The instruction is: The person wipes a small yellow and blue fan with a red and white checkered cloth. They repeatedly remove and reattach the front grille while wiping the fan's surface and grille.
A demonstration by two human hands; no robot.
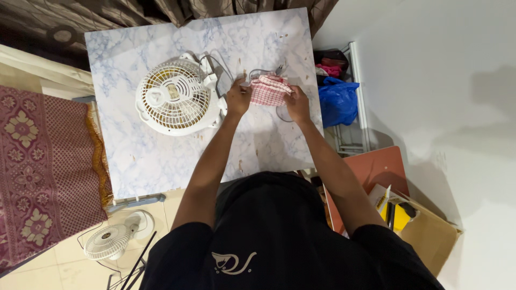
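A red-and-white checked cloth (269, 90) is bunched up on the marble-patterned table (150, 156), held between both hands. My left hand (237, 98) grips its left edge and my right hand (297, 104) grips its right edge. A small white table fan (174, 96) lies face up just left of my left hand, with its cord (217, 60) looping behind. A thin wire loop (280, 115) shows under the cloth.
A second white fan (110, 240) stands on the floor at lower left. A maroon patterned fabric (37, 166) covers the left side. A blue bag (337, 101) sits on a rack to the right, beside an orange board (376, 169) and a cardboard box (424, 231).
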